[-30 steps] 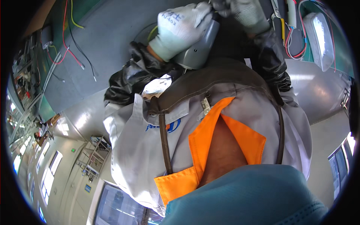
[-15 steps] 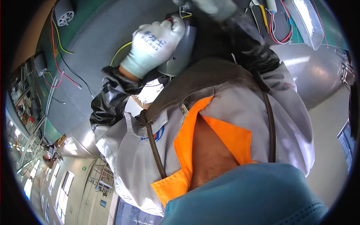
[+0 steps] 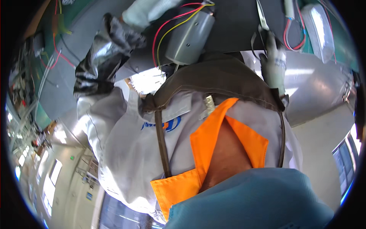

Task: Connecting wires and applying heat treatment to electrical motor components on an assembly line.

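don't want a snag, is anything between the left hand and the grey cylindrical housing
Yes: in this view, a red wire and a yellow wire curve between the left hand and the grey cylindrical housing; their depth is unclear.

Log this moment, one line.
left hand: fingers out of view | right hand: at metal tool | grey cylinder: red, yellow wires at upper end

The cylinder (image 3: 190, 38) lies on the surface (image 3: 236, 34) at its near edge; two wires (image 3: 154, 47) run left from its far end. The left hand (image 3: 148, 10) is left of that end. The right hand (image 3: 275, 63) holds a tool (image 3: 263, 19) at the near edge, right of the cylinder. Farther right, a tube (image 3: 289, 9) lies left of a case (image 3: 320, 34). Loose wires (image 3: 65, 58) lie toward the left edge.
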A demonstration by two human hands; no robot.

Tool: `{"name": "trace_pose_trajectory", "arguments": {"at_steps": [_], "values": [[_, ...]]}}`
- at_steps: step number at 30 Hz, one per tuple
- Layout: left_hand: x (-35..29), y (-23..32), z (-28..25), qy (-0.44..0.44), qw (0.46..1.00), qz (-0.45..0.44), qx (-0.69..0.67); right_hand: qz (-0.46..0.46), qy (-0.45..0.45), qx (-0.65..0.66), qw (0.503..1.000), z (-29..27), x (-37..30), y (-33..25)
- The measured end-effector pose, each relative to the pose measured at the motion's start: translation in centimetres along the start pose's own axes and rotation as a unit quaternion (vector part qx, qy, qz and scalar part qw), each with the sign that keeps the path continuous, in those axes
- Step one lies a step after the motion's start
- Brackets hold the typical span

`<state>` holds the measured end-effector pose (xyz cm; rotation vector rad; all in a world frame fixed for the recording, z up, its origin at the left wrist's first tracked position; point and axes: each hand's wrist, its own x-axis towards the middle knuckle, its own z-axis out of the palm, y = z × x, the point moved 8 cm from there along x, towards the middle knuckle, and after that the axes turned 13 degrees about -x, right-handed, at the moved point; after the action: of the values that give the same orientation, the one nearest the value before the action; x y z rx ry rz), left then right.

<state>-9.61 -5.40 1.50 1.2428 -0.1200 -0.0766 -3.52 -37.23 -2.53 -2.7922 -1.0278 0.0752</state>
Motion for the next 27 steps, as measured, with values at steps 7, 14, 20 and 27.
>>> {"name": "trace_pose_trajectory", "arguments": {"at_steps": [7, 14, 20, 27], "values": [[-0.9, 0.6, -1.7, 0.025, 0.992, 0.127, 0.000, 0.057, -0.212, 0.503, 0.836, 1.0, 4.4, 3.7], [-0.7, -2.0, -1.9, 0.130, 0.945, -0.013, -0.299, -0.102, -0.287, 0.434, 0.848, 0.9, 6.9, -4.2], [-0.5, -2.5, -2.3, 0.136, 0.938, -0.026, -0.317, -0.281, -0.077, 0.084, 0.953, -4.2, 7.5, -9.4], [-10.5, 6.3, 2.4, -0.361, 0.910, 0.183, -0.091, -0.118, -0.060, -0.134, 0.982, -2.5, 8.7, -2.4]]}}
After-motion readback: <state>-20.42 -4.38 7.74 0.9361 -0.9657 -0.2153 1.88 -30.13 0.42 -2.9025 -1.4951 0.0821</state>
